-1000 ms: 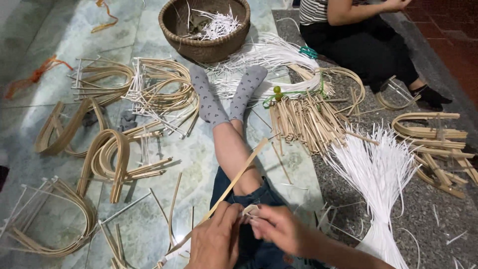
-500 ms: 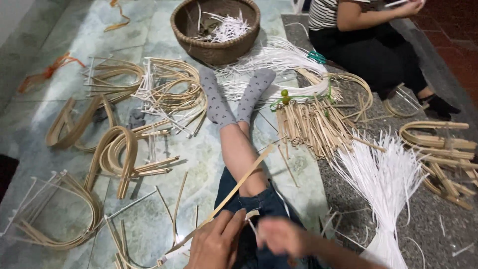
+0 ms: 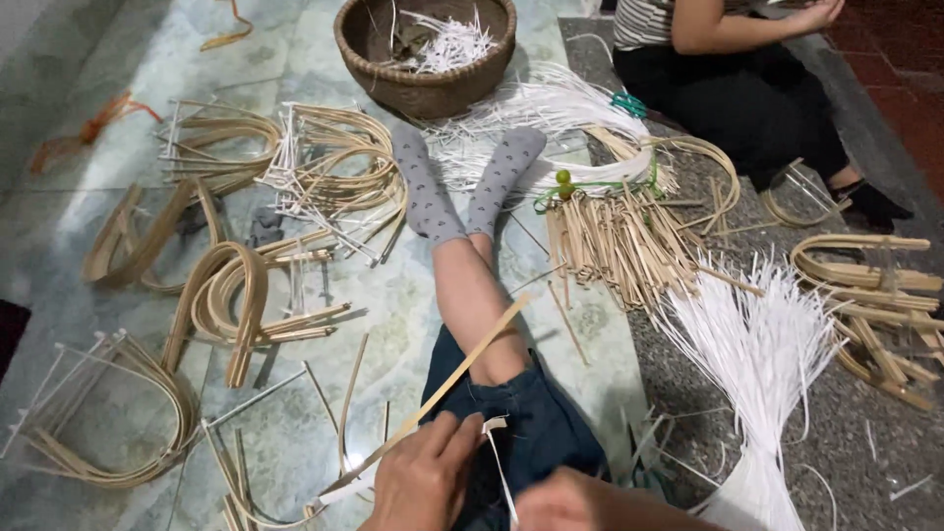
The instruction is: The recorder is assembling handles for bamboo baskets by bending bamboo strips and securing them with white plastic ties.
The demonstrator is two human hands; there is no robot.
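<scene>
On a green marbled floor (image 3: 88,197), far left, bent bamboo hoops (image 3: 226,295) lie in loose stacks, pale tan and glossy, some bristling with thin white sticks. Compared with a second ago the view has tipped downward and closer: the woven basket (image 3: 425,59) of white scraps now sits at the top edge, and the hands have dropped to the bottom border. Left of centre, the left hand (image 3: 425,482) holds a long flat bamboo strip (image 3: 442,393) that slants up across the knee; its fingers (image 3: 454,438) are pressed together around the strip's lower part, next to a narrow white band (image 3: 499,462) that curls over dark shorts. The strip's lower end runs down-left past the wrist, where white wrapping shows. Stretched legs in grey patterned socks (image 3: 462,187) point toward the basket. The right hand (image 3: 570,501) is cut off by the frame's bottom, so whether its fingers pinch the white band cannot be told. Further right, a sheaf of short split bamboo sticks (image 3: 615,241) is tied with green cord, and a fan of stiff white strips (image 3: 757,344) spreads over grey speckled paving. At top right another person (image 3: 728,69) in a striped top sits, head out of frame.
</scene>
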